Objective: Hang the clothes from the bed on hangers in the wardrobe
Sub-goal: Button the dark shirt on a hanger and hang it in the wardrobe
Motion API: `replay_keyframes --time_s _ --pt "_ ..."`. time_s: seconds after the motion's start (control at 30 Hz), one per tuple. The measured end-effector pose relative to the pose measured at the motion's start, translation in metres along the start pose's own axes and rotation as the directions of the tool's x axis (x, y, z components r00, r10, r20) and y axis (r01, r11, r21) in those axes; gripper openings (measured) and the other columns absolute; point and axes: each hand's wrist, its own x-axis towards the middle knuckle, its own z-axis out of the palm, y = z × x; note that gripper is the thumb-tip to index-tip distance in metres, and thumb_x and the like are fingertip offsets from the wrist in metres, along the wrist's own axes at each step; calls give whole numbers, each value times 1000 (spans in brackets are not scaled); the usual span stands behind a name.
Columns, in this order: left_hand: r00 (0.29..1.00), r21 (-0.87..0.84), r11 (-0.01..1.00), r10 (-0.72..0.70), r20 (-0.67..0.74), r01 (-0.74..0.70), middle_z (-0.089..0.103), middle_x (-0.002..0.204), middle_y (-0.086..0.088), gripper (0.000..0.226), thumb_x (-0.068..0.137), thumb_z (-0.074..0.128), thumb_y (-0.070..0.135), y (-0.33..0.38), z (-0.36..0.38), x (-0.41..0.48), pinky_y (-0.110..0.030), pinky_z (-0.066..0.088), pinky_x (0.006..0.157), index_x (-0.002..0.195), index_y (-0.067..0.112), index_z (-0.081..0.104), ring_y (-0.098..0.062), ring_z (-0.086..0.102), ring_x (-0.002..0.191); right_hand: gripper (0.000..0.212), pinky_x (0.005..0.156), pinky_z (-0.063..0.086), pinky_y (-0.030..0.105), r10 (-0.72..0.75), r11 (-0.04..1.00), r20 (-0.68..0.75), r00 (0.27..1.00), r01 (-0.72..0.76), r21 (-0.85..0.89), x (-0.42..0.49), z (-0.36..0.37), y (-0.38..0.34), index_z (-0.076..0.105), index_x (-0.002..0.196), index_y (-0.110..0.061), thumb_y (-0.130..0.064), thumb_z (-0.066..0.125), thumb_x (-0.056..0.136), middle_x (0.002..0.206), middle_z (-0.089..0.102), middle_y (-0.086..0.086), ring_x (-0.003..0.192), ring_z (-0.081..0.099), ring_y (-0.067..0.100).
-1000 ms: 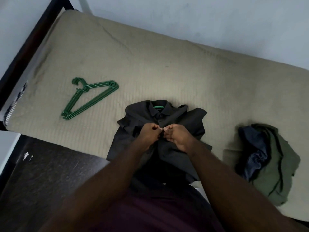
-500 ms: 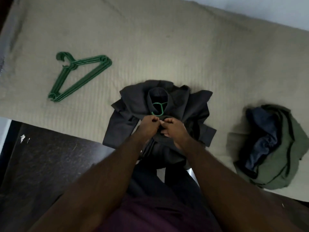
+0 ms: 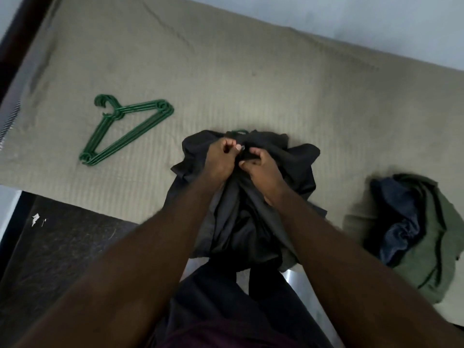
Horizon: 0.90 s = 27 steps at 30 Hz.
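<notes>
We list one dark shirt (image 3: 251, 209) at the near edge of the bed (image 3: 251, 84), its tail hanging over that edge; only a sliver of the green hanger (image 3: 238, 132) shows at the collar, the rest buried in cloth; spare hangers (image 3: 125, 129) lie well apart to the left; a green-and-navy clothes pile (image 3: 426, 229) sits to the right; open mattress beyond. Left hand (image 3: 221, 159) and right hand (image 3: 261, 169) are knuckles up, each grip pinched on the shirt front, fingertips nearly meeting.

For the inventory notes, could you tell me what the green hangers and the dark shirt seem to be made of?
Green hangers: probably moulded plastic, slightly glossy; uniform colour, thin rounded bars. Dark shirt: soft woven cloth, matte; it creases and bunches.
</notes>
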Motion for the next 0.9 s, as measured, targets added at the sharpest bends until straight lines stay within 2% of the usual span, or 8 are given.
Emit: replay_keyframes --time_s 0.07,0.13,0.23,0.3,0.37,0.43,0.67,0.9 --pt "999 31 999 -45 17 45 61 84 -3 9 92 63 9 -9 5 -9 -8 42 62 95 1 65 -10 54 77 43 95 51 33 26 996 7 1000 -25 -89 -2 -2 6 51 125 -9 -5 69 86 107 64 5 101 63 19" --pt "995 70 993 -93 42 90 62 85 -6 14 91 65 10 -24 11 -21 -18 43 66 96 -2 67 -13 56 79 25 89 54 41 15 976 43 999 -5 -220 -4 -1 24 58 103 -11 -15 70 80 99 68 5 92 66 22" --pt "979 55 981 -191 65 188 63 78 -5 9 89 68 16 -41 18 -30 -35 55 73 85 9 64 -19 60 76 41 78 57 49 47 951 82 995 -19 -310 19 1 92 64 91 -12 -45 63 67 85 72 2 80 69 21" --pt "969 46 971 -236 71 233 61 75 -5 12 88 69 17 -48 20 -33 -44 58 76 80 13 60 -23 63 77 41 77 55 43 71 943 40 997 -54 -328 0 5 89 62 90 -10 -45 65 68 84 69 -1 78 66 19" --pt "964 67 967 -252 87 247 62 78 -5 11 88 69 16 -53 20 -36 -42 57 79 82 14 59 -24 64 81 27 77 44 30 103 918 -20 994 -103 -383 -29 7 68 60 93 -8 -30 67 79 88 65 3 83 60 21" --pt "956 71 962 -272 111 265 66 83 -7 11 87 68 18 -63 19 -37 -47 57 81 83 20 58 -27 67 84 24 78 40 27 131 893 -67 989 -147 -426 -36 4 70 61 106 -5 -17 67 86 104 67 11 99 62 27" --pt "891 236 883 -440 117 405 70 96 -11 17 77 68 30 -109 5 -56 -44 57 83 88 25 56 -31 68 92 30 97 46 33 93 875 -106 990 -132 -467 -17 -10 76 63 118 -8 -16 65 89 116 67 12 111 61 27" --pt "872 379 837 -471 130 395 71 103 -16 14 82 70 16 -140 3 -72 -38 53 91 96 12 69 -31 66 100 33 89 41 23 182 832 -59 982 -186 -523 -11 -29 103 60 122 -4 -13 64 90 114 68 14 111 60 28"
